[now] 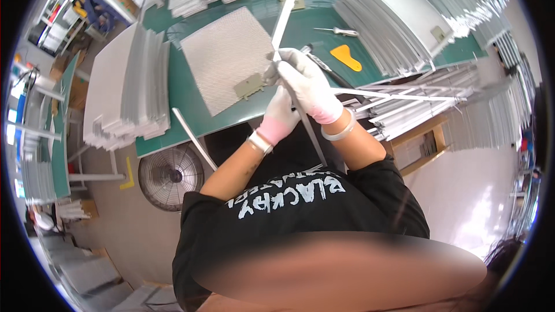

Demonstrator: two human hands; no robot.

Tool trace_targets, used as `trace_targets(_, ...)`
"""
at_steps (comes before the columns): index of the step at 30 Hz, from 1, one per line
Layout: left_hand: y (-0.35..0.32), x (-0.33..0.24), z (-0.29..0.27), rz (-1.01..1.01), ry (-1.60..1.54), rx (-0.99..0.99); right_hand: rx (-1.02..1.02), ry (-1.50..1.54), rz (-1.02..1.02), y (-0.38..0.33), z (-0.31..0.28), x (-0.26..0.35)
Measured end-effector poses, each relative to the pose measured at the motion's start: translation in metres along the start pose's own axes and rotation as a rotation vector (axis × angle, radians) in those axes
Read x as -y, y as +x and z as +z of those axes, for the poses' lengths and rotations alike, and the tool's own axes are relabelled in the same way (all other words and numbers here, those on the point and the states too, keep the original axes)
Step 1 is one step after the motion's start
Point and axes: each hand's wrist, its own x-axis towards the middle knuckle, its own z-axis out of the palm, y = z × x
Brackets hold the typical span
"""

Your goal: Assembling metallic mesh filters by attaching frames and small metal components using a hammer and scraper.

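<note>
Both my hands wear white gloves with pink cuffs and are closed on a long, thin metal strip (pixel 286 14). It runs from the far side of the table back towards my body. My right hand (pixel 311 84) pinches it near the middle. Closer to me, my left hand (pixel 281 114) has its fingers against the strip's lower stretch, partly hidden behind it. Left of the hands lies a flat grey mesh panel (pixel 222 52) on the green table (pixel 179 95). An olive-green small plate (pixel 250 86) rests on the panel's near corner.
A yellow scraper (pixel 347 58), a white-handled pointed tool (pixel 342 32) and a black-handled tool (pixel 329 70) lie to the right. Panel stacks stand left (pixel 124 84) and right (pixel 384 20). More strips (pixel 399 95) jut out at the right. A round floor fan (pixel 170 178) stands below the table.
</note>
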Motion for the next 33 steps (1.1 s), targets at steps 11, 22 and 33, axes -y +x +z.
trace_targets(11,-0.023,-0.013,0.057,-0.009,-0.294,0.549,0.018,0.064,-0.088,-0.008,-0.004,-0.001)
trace_targets(22,-0.057,0.014,0.003,-1.062,-1.292,0.098,-0.113,-0.752,-0.008,0.054,-0.056,-0.086)
trace_targets(33,-0.081,-0.012,-0.01,-0.902,-1.478,-0.355,-0.061,-0.757,-0.012,-0.019,-0.032,-0.077)
